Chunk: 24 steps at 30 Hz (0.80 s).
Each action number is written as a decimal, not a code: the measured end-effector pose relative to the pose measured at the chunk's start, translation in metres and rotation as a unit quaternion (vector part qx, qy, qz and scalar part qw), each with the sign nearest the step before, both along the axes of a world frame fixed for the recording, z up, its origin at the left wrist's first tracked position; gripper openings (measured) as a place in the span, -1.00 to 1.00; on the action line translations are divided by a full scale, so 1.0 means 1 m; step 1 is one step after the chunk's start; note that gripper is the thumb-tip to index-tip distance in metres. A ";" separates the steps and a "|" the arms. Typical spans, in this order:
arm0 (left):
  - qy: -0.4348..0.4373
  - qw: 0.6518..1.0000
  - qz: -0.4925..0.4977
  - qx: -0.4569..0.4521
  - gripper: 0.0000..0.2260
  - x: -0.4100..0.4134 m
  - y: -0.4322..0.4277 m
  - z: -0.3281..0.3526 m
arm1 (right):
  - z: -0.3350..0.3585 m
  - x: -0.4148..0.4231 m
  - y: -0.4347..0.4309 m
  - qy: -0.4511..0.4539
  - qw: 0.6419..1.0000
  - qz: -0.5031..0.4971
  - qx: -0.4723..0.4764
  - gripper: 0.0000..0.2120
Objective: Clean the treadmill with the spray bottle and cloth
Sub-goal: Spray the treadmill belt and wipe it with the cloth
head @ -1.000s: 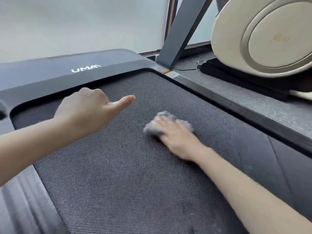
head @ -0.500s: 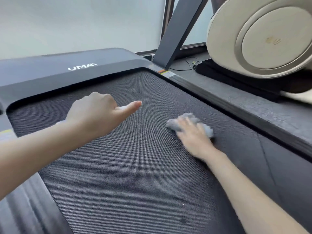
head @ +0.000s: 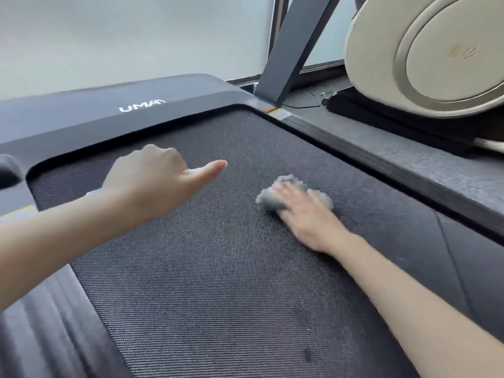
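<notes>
Cream disc-shaped machine housing point(head: 436, 50) upper right on black base point(head: 381, 115); thin cable point(head: 316, 97) on grey floor point(head: 409, 159) beside it.

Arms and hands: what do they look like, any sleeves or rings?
Both forearms are bare, no sleeve in view. No ring or marking shows on the left hand or the right hand, which is motion-blurred. A pale sliver under the left wrist is unclear.

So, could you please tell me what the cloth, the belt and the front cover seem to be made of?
Cloth: soft grey fabric, probably microfibre; fuzzy, crumpled pile.
Belt: dark, matte rubbery sheet, judging by its fine woven-looking grid texture.
Front cover: likely moulded plastic, dark grey and smooth with a dull sheen, white printed logo.
</notes>
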State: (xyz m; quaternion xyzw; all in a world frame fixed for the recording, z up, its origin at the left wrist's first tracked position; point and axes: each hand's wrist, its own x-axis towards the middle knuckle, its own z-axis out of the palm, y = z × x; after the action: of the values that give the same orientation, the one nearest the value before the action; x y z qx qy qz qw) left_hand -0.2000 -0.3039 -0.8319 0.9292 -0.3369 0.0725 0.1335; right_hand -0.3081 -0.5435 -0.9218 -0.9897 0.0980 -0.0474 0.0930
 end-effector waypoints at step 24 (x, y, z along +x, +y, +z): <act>-0.024 0.999 -0.011 0.036 -0.31 -0.015 0.020 0.027 | -0.004 -0.053 -0.023 0.042 0.988 -0.151 0.010 -0.54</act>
State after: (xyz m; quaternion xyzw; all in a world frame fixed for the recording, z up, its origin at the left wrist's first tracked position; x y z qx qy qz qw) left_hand -0.2150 -0.2843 -0.8046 0.9276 -0.3527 0.0807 0.0925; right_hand -0.3608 -0.5667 -0.9260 -0.9637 0.2507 -0.0185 0.0900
